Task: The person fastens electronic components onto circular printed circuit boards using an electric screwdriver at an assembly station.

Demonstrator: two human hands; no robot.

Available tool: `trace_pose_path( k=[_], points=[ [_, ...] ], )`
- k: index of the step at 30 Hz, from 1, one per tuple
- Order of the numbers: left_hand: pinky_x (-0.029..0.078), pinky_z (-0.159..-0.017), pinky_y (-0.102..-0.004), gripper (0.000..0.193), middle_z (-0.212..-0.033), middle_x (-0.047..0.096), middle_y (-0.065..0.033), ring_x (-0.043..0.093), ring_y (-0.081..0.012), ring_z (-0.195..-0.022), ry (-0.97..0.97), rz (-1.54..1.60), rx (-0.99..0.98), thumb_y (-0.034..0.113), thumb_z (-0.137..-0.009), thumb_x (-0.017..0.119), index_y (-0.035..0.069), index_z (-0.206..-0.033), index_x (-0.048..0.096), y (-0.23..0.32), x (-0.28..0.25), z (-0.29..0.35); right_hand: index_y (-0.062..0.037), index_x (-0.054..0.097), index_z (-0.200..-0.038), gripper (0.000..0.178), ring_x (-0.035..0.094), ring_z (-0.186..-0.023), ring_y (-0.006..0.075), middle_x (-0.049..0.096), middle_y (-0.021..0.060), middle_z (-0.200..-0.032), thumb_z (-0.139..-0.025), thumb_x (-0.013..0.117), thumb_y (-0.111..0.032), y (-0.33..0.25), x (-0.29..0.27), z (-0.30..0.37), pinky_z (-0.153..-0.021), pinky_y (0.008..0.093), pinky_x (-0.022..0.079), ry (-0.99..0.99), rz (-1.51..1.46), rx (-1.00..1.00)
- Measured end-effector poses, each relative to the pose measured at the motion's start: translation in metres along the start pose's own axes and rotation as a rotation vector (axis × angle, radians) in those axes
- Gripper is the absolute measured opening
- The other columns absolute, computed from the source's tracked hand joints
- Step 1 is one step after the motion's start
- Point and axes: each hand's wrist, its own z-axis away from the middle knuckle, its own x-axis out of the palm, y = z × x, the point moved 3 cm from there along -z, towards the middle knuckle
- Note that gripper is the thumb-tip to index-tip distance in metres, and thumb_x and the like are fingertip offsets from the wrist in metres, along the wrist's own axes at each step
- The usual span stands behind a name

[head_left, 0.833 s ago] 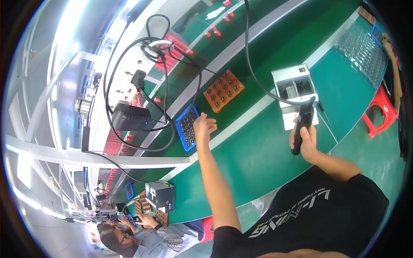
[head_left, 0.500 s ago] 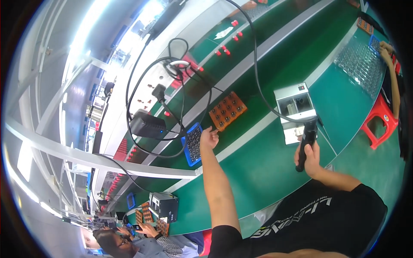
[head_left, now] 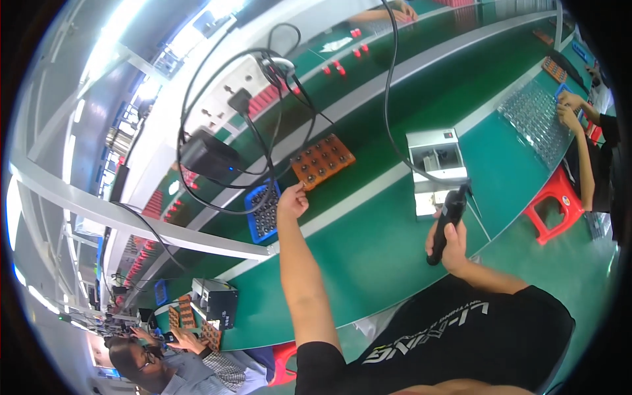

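My left hand (head_left: 291, 201) reaches out over the bench, its fingers closed at the near corner of an orange tray (head_left: 316, 175). Small dark round parts stand in rows in that tray. Just left of the hand lies a blue tray (head_left: 255, 230) filled with similar dark parts. My right hand (head_left: 453, 247) is wrapped round a black corded electric screwdriver (head_left: 451, 214), tilted in front of a silver box-shaped device (head_left: 417, 139) with an open top compartment. The screwdriver's cord (head_left: 388, 99) rises from its upper end. The tool's tip cannot be made out.
A white frame bar (head_left: 131, 220) crosses at left. Looped cables and a black power adapter (head_left: 212, 159) hang beside a socket strip (head_left: 227, 92). Co-workers sit left and right, one beside a clear blister sheet (head_left: 536, 125). A red stool (head_left: 554, 205) stands at right.
The whole view has shifted, so the bench things sit further left. My left hand stays at the tray's corner and my right hand keeps its hold on the screwdriver.
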Motion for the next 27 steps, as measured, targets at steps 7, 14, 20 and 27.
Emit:
trace_pose_path(
  k=[7, 14, 20, 27],
  points=[
    [0.018, -0.041, -0.0243, 0.027, -0.055, 0.029, 0.0097, 0.025, -0.0043, -0.043, -0.117, -0.352, 0.225, 0.027, -0.102, 0.056, 0.009, -0.083, 0.051, -0.036, 0.033, 0.038, -0.0007, 0.042, -0.121, 0.056, 0.051, -0.045, 0.0181, 0.053, 0.0104, -0.062, -0.101, 0.045, -0.054, -0.004, -0.002, -0.011, -0.046, 0.0298, 0.044, 0.010, -0.017, -0.027],
    [0.018, -0.040, -0.0249, 0.032, -0.056, 0.030, 0.0077, 0.025, -0.0059, -0.044, -0.084, -0.194, 0.291, 0.022, -0.103, 0.053, 0.014, -0.074, 0.041, -0.069, 0.054, 0.069, -0.0014, 0.040, -0.122, 0.060, 0.051, -0.045, 0.0181, 0.053, 0.0101, -0.062, -0.100, 0.046, -0.057, -0.002, 0.008, -0.017, -0.046, 0.0303, 0.044, -0.003, -0.061, -0.009],
    [0.019, -0.041, -0.0246, 0.029, -0.059, 0.031, 0.0077, 0.026, -0.0055, -0.045, -0.041, -0.173, 0.241, 0.019, -0.102, 0.054, 0.013, -0.077, 0.042, -0.133, 0.057, 0.111, -0.0013, 0.040, -0.122, 0.063, 0.050, -0.045, 0.0177, 0.052, 0.0098, -0.062, -0.098, 0.047, -0.059, -0.005, -0.001, -0.021, -0.046, 0.0303, 0.044, 0.010, -0.032, -0.037],
    [0.017, -0.041, -0.0236, 0.026, -0.058, 0.031, 0.0097, 0.025, -0.0029, -0.045, 0.024, -0.148, 0.177, 0.019, -0.101, 0.059, 0.010, -0.080, 0.046, -0.176, 0.040, 0.178, -0.0134, 0.036, -0.129, 0.065, 0.046, -0.045, 0.0196, 0.048, 0.0083, -0.062, -0.097, 0.038, -0.070, -0.030, -0.006, -0.054, -0.048, 0.0328, 0.042, 0.096, -0.057, -0.105]
  ],
)
